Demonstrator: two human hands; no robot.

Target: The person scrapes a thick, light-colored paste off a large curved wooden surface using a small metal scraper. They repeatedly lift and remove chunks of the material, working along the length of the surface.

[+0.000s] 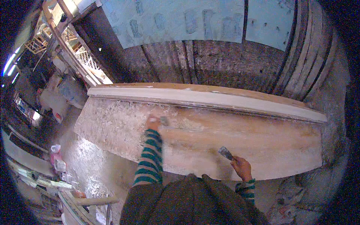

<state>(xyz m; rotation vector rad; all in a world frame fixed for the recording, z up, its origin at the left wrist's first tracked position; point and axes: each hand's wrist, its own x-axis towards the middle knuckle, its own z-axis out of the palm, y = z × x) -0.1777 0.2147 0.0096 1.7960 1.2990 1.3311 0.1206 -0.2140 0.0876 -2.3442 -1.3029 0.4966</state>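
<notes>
The board looks part-done: smoother centre-right, flaky centre-left. The right hand clasps a scraper; the left hand's grip (blurred) I can't tell.

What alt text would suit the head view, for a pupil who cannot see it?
A person's right hand grips a grey, scraper-like tool over a broad tan panel with whitish patches, while a small grey item, too blurred to identify, shows at the left hand. A white-faced ledge runs along the panel's far edge.
</notes>
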